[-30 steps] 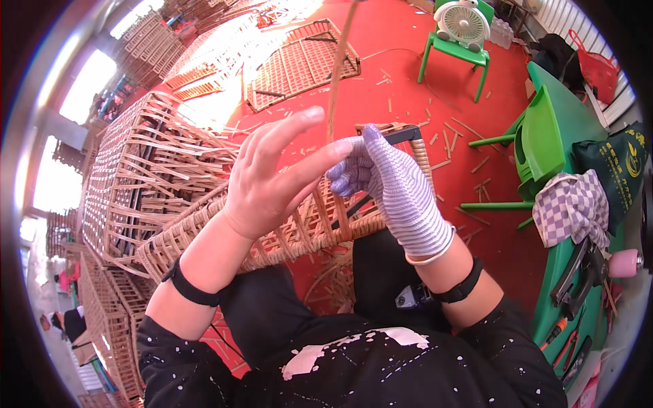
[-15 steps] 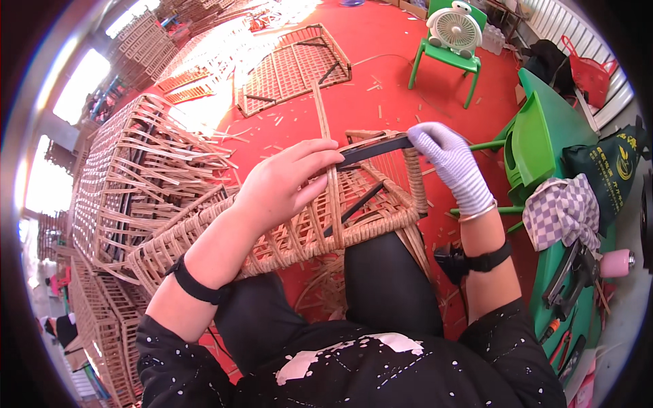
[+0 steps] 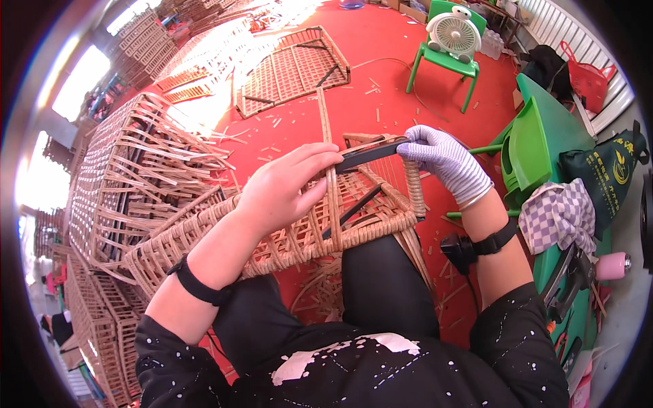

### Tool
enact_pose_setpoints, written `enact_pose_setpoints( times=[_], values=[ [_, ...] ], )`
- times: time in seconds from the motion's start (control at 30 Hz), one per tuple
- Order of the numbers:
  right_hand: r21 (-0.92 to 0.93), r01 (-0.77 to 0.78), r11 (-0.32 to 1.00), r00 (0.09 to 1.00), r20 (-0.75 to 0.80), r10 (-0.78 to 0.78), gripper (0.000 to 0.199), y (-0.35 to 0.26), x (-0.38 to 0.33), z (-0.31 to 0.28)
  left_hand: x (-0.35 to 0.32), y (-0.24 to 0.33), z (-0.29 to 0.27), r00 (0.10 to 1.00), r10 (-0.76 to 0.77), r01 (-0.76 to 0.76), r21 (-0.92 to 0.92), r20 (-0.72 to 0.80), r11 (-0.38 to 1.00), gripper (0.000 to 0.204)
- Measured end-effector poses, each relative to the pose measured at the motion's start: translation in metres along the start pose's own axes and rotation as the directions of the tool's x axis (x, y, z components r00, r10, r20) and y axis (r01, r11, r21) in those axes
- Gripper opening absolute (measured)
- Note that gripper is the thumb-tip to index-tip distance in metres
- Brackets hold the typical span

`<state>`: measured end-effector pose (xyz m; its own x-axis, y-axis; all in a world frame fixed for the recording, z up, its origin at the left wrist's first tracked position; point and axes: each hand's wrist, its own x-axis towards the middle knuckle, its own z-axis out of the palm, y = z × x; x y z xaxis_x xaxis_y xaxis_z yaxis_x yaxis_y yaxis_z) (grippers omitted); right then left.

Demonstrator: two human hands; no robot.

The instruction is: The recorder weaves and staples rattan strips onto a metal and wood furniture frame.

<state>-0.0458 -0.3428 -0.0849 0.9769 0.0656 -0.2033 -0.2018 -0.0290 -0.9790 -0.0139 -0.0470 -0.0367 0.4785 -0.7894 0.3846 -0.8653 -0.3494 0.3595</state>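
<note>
Across my lap lies a woven wicker frame (image 3: 377, 233), its near rim wrapped tightly in tan strands. A flat black bar (image 3: 371, 155) runs along its far side. My bare left hand (image 3: 282, 180) has its fingers closed at the bar's left end, beside a long tan wicker strand (image 3: 332, 197) that crosses there and stretches away over the floor. My right hand (image 3: 442, 160), in a striped white and purple glove, pinches the bar's right end near the wrapped corner. The fingertips of both hands are partly hidden. Another black bar (image 3: 360, 205) shows inside the frame.
Stacked wicker pieces (image 3: 136, 177) with loose strand ends stand at left. A finished-looking woven panel (image 3: 292, 71) lies on the red floor (image 3: 388, 102) among scraps. At right are a green chair with a fan (image 3: 454, 35), a green table, a checked cloth (image 3: 558, 214) and tools.
My right hand has turned and shifted slightly left along the bar, its fingers now bent around the end. My left hand stays nearly in place.
</note>
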Motion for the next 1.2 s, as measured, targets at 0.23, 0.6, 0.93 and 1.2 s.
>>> enact_pose_setpoints(
  times=[0.23,0.6,0.93,1.2],
  values=[
    [0.232,0.019,0.973,0.997,-0.076,-0.002,0.041,-0.005,-0.009,0.014,0.001,0.002,0.0,1.0,-0.024,0.024,-0.042,0.004,0.999,0.034],
    [0.193,0.427,0.884,0.875,-0.336,-0.349,0.034,0.025,-0.007,0.036,0.001,-0.003,0.0,1.0,-0.031,0.031,-0.078,0.001,0.996,0.032],
    [0.053,0.378,0.924,0.891,-0.292,-0.348,0.018,0.019,-0.014,0.035,-0.005,-0.006,0.008,0.986,-0.065,0.072,0.042,-0.151,0.997,0.032],
    [-0.053,0.553,0.831,0.773,-0.339,-0.536,0.018,0.023,-0.012,0.03,-0.006,-0.008,0.01,0.983,-0.113,0.118,0.027,-0.143,0.993,0.027]
  ],
)
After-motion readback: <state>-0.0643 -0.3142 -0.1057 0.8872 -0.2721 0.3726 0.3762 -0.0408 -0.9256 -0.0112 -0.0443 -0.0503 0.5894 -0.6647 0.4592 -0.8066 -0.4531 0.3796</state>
